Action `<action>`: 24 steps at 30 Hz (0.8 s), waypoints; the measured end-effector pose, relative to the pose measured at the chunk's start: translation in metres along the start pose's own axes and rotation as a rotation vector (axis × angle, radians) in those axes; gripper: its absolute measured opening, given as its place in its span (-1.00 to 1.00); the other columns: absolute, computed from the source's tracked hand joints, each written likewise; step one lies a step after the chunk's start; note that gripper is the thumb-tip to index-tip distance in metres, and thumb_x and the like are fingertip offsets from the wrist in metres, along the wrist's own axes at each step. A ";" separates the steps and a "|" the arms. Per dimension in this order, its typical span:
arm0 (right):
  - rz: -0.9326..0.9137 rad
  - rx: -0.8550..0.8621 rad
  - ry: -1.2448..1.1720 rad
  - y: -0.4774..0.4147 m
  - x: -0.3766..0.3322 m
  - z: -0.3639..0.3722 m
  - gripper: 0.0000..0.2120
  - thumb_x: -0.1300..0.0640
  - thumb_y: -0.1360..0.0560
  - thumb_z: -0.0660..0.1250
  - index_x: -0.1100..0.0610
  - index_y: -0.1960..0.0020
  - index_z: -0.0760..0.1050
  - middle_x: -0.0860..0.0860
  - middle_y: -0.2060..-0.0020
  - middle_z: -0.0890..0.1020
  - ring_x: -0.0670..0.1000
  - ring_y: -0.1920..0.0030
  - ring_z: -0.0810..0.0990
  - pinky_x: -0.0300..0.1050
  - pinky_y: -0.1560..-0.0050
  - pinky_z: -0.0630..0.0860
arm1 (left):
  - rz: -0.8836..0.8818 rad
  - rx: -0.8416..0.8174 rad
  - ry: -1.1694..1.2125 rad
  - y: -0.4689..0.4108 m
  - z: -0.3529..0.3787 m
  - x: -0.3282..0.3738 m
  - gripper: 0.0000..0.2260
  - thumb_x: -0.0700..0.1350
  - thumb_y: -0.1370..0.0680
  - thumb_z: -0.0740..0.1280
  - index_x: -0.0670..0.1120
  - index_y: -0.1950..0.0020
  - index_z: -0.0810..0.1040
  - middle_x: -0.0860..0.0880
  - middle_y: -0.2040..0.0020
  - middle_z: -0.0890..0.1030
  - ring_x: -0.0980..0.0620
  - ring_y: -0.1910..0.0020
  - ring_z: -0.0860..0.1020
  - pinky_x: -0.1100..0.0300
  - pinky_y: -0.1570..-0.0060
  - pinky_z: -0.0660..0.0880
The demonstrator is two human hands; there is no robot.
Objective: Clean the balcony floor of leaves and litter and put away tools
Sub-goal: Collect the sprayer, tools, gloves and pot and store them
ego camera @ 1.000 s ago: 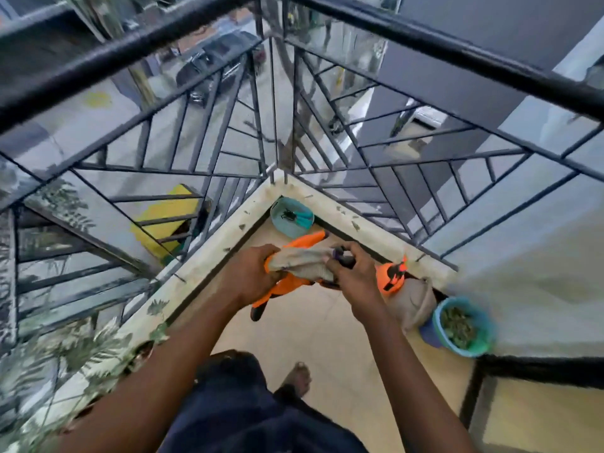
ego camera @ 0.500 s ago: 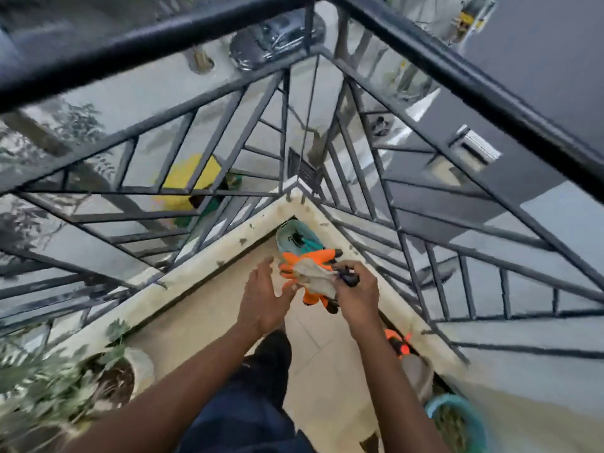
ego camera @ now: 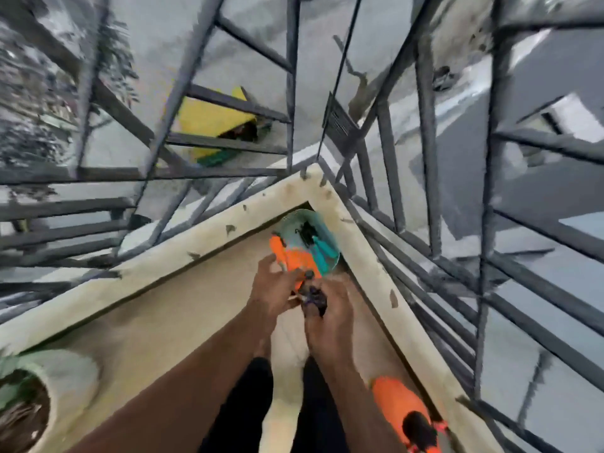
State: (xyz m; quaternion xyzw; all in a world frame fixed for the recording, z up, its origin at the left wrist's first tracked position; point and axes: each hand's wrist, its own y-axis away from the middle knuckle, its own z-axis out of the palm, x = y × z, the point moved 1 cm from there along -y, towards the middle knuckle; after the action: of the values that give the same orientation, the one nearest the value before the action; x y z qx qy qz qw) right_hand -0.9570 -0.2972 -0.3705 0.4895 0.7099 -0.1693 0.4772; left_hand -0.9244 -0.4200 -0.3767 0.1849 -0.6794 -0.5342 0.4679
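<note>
Gloves (ego camera: 294, 256), orange, are lying at teal tub (ego camera: 322, 246), twelve o'clock from hands. Left hand (ego camera: 273, 289), fingers apart, is touching them; right hand (ego camera: 330, 325) is clamping fingers round small dark tool (ego camera: 313, 297).

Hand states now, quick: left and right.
Left hand: open, fingers beside the orange tool.
Right hand: gripping a dark object; blur hides what it is.

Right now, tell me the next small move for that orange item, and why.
Probably lower the orange item into the teal tub. The item hangs over the tub's rim, the right hand grips a dark piece just behind it, and the left hand is at its side. Blur hides how the left hand holds it.
</note>
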 end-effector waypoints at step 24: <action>0.262 -0.491 0.455 -0.182 0.235 0.105 -0.72 0.10 -0.63 0.27 0.06 -0.32 0.55 0.10 -0.22 0.59 0.16 -0.20 0.60 -0.03 -0.10 0.48 | 0.193 0.098 -0.938 -0.240 0.037 -0.086 -0.54 0.05 -0.62 0.39 -0.05 -0.49 0.44 -0.10 -0.46 0.50 -0.09 -0.43 0.46 0.18 -0.24 0.31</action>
State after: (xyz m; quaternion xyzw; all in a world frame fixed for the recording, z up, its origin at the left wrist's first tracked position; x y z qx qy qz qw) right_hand -1.0743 -0.3302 -0.6610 0.4723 0.7487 0.1824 0.4280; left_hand -0.9726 -0.4217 -0.6294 -0.1180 -0.8555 -0.4816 0.1491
